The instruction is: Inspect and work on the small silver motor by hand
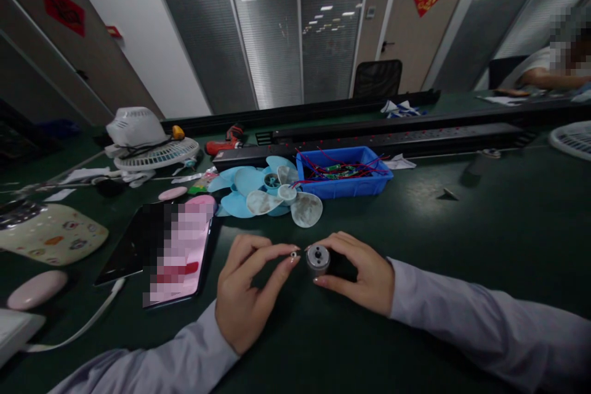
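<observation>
Pinched between the thumb and forefinger of my left hand is a small metal ring, with a hole in its middle. My right hand grips a cylindrical metal motor from its right side, standing upright with its round end facing up. A dark hole sits at the centre of that end. Ring and motor are close together but apart. Just beyond both hands lie light blue fan blades and a paler, dirty fan blade.
A blue bin holds wires and green circuit boards. Left are a phone, a tablet, a white cable and a white fan. Behind lie a red drill and long black rails. Another person sits far right.
</observation>
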### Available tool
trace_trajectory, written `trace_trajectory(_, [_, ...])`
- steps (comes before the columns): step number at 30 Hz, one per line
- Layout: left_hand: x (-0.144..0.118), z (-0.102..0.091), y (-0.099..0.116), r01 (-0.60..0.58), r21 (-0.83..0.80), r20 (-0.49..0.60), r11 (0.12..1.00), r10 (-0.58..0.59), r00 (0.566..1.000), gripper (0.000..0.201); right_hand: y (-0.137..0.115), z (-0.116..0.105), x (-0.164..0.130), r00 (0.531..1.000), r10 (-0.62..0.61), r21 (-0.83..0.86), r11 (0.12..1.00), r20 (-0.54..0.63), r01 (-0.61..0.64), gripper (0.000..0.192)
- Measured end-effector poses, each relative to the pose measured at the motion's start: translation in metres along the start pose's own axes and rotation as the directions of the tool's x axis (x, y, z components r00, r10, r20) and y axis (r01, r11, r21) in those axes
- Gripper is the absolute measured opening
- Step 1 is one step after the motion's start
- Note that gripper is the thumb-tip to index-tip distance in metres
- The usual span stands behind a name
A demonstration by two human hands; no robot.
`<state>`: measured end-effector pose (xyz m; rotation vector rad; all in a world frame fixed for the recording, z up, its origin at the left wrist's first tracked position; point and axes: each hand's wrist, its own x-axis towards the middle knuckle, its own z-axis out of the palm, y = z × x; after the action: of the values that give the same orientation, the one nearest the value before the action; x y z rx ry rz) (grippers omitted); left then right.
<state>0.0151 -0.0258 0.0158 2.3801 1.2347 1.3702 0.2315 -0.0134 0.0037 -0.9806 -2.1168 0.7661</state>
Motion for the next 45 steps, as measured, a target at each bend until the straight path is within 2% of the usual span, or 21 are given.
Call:
trace_trajectory(5, [0.008,0.018,0.006,0.017,-0.155,0.087,0.988,-0.003,0.996,0.018,0.001,0.0,0.0,1.0,-0.022,-0.01,1.0,-0.001,0.022,0.031])
trace_trajectory(12, [0.009,0.018,0.008,0.033,-0.171,0.145,0.985,-0.008,0.989,0.018,0.001,0.0,0.0,0.999,-0.034,-0.022,0.999,0.003,0.034,0.03])
trace_trajectory(19, [0.014,0.021,0.012,-0.008,-0.189,0.13,0.982,0.033,0.991,0.017,0.0,0.001,0.0,0.999,-0.046,-0.013,0.999,-0.016,0.045,0.025])
trace_trajectory(23, [0.015,0.021,0.011,0.007,-0.209,0.149,0.978,0.024,0.989,0.017,0.0,0.001,-0.001,0.999,-0.049,-0.004,0.999,-0.025,0.049,0.024])
trace_trajectory(28, [0.012,0.017,0.01,-0.001,-0.207,0.128,0.978,0.028,0.991,0.025,0.001,0.0,-0.001,0.999,-0.046,-0.013,0.999,-0.023,0.046,0.028])
trace_trajectory(45, [0.012,0.015,0.008,0.006,-0.176,0.131,0.984,0.017,0.991,0.022,0.0,0.0,-0.001,1.0,-0.026,-0.004,1.0,-0.002,0.026,0.033])
